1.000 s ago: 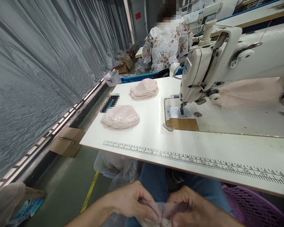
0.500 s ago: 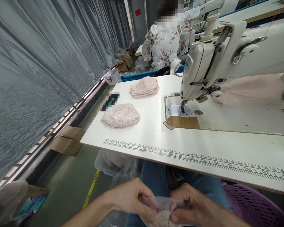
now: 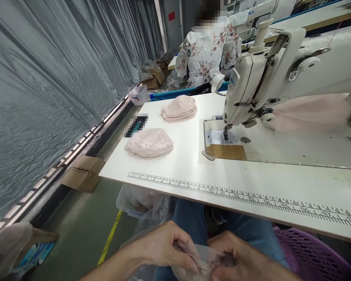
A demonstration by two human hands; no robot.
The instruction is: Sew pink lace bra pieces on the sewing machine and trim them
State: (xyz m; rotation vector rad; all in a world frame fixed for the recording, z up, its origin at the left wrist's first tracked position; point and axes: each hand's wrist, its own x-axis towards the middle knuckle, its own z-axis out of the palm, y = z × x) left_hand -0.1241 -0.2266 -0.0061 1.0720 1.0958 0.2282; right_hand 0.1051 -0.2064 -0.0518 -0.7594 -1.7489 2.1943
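While both hands work low over the lap, a sheer piece (image 3: 204,254) of pale fabric sits between them at the bottom edge of the view, in front of the table rather than on it. The left hand (image 3: 170,248) pinches its gathered, lace-like part between thumb and fingers; the right hand (image 3: 240,254) has its thumb and fingers closed on the other side, though some of those fingertips are hidden. The cloth looks very light and limp—it should fold at the least push and hold little shape of its own. Its smooth, thin part may slip, and the open lace could snag or stretch if pulled hard, so the best hold is likely a flat pinch at the thicker gathered edge, with fingertip pads rather than nails.

Beyond the knees lies the white table (image 3: 187,164), and on it a lace cup (image 3: 149,143), domed and seemingly a little firmer, better lifted by its rim than pressed on top. Farther back, a stack of pale pink pieces (image 3: 179,108) lies left of the sewing machine (image 3: 245,82)—soft layers that might slide apart unless gripped together. Farthest off, a person in a floral top (image 3: 204,54) faces away.
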